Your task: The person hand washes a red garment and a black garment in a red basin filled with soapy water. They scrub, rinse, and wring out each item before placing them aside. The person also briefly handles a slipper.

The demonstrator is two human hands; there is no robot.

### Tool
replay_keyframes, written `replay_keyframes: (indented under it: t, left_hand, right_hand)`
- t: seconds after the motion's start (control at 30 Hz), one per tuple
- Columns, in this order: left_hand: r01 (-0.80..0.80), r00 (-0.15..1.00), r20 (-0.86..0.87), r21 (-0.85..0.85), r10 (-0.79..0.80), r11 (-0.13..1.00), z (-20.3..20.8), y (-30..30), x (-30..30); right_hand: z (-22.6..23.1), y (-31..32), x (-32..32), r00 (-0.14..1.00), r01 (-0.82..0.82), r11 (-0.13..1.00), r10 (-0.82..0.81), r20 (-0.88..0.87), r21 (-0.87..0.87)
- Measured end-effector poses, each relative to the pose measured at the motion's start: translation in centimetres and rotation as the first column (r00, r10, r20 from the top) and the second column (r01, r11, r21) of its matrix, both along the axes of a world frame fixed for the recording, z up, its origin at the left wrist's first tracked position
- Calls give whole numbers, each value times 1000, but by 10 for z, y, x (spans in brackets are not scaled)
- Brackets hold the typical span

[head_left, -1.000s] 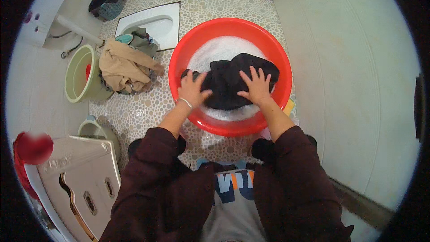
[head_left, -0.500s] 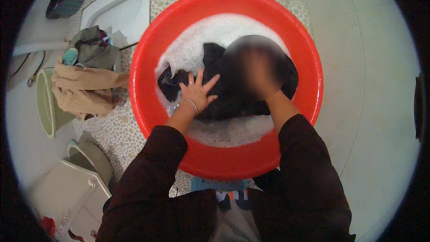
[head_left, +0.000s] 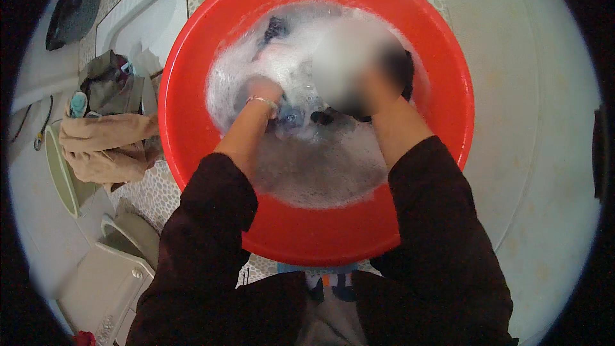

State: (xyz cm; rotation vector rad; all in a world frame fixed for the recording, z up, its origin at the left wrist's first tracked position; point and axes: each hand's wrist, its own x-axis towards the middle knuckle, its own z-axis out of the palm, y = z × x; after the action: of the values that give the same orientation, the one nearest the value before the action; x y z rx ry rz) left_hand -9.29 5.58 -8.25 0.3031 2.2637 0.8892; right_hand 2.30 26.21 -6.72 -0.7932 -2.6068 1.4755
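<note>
A large red basin [head_left: 442,173] in front of me contains foamy, greyish water [head_left: 314,173]. Wet dark cloth [head_left: 275,29] breaks the suds near the far side, and a small black piece [head_left: 322,117] shows in the middle. My left hand [head_left: 261,88], with a bracelet at its wrist, is sunk in the foam at left of centre; its fingers are hidden and smeared. On the right my right hand [head_left: 378,86] reaches into the basin beside more black cloth [head_left: 407,75]. A blurred round patch covers its fingers, so any grip is hidden.
To the left, a tan cloth [head_left: 106,141] and a grey-green garment [head_left: 109,86] lie heaped beside a pale green bucket [head_left: 61,176]. A white squat toilet [head_left: 138,22] lies beyond. A grey tub [head_left: 131,234] stands lower left. At right is a pale wall [head_left: 532,122].
My left hand has gone from spread on the black cloth to down in the suds. The cloth has shifted and mostly sunk from sight. The basin sits higher in view.
</note>
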Motion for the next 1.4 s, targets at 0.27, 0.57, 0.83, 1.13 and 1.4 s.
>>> replay_keyframes:
  t: [0.27, 0.57, 0.83, 1.13, 1.4]
  left_hand:
    - [-552, 656, 749, 388, 97, 738, 107, -11, 6]
    - [604, 796, -280, 305, -537, 737, 153, -70, 13]
    - [921, 96, -221, -351, -971, 171, 166, -85, 56]
    - [690, 449, -44, -617, -893, 377, 94, -52, 93]
    - [639, 487, 52, -702, -872, 315, 38, -31, 63]
  right_hand:
    - [70, 0, 14, 983, -108, 993, 100, -155, -43]
    - [164, -27, 97, 669, -629, 634, 736, -102, 449]
    - [141, -41, 149, 471, -880, 397, 795, 382, 259]
    - [69, -101, 122, 924, -361, 789, 230, 306, 497]
    - [36, -60, 60, 865, -280, 905, 94, 494, 319]
